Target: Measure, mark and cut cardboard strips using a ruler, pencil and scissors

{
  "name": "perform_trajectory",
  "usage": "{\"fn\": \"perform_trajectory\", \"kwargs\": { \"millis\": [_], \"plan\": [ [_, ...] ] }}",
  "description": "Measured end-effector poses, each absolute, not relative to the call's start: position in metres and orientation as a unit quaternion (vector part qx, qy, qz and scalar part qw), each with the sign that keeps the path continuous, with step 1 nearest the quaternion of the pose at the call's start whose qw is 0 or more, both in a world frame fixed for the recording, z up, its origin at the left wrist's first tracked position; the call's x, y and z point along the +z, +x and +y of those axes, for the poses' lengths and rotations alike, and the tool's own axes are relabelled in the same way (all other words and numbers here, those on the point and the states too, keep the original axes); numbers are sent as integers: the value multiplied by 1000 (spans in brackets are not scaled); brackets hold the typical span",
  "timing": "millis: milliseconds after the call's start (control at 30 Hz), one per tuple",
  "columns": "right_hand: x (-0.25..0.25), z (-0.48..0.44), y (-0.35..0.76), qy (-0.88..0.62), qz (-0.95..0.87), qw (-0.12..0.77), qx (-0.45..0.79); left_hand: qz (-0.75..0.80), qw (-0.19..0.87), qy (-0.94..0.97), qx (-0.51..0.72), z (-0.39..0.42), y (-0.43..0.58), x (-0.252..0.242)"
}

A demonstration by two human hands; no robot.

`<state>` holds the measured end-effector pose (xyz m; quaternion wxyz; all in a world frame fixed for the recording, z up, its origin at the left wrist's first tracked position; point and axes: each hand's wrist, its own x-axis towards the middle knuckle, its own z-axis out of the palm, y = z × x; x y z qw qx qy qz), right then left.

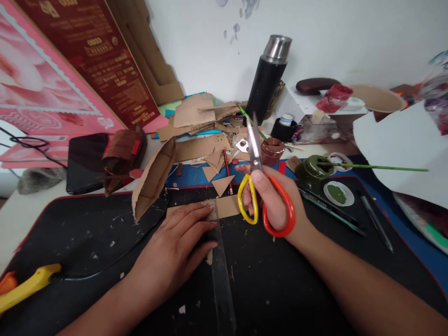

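My right hand [271, 198] is closed on a pair of scissors [255, 154] with one yellow and one orange-red handle; the blades point up and away from me. Flat on the black mat [87, 233], my left hand [178, 249] has its fingers stretched out and presses on a strip of brown cardboard [227, 206] and a dark metal ruler [222, 280]. The ruler runs from the cardboard toward me. The scissors hang just right of and above that cardboard strip.
Cardboard scraps [203, 121] pile behind the mat, with a curved cardboard piece [152, 179] at left. A black flask [268, 79], a brown cup [273, 150], a green paint pot [311, 168] with a green stick, a white sheet [402, 149] and a yellow-handled tool [28, 287] lie around.
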<state>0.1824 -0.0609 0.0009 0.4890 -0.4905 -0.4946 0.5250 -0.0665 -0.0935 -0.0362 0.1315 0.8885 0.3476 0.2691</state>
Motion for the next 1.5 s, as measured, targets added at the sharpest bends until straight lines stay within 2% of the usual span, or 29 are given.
{"fn": "perform_trajectory", "kwargs": {
  "millis": [167, 367, 900, 1200, 1333, 1500],
  "plan": [
    [4, -47, 197, -515, -486, 541, 453, 343, 131, 890, 271, -93, -67, -38],
    [-1, -36, 209, -523, -475, 565, 426, 345, 131, 888, 275, -92, -68, -39],
    [-10, -40, 198, -509, -498, 538, 451, 301, 81, 917, 247, -94, -68, -36],
    [-19, -42, 200, -493, -583, 489, 421, 340, 40, 904, 257, -97, -63, -26],
    [-19, -39, 202, -504, -599, 482, 394, 336, 103, 896, 271, -104, -70, -8],
    [-16, -41, 202, -493, -624, 472, 381, 350, 196, 899, 178, -119, -75, 3]
  ]
}}
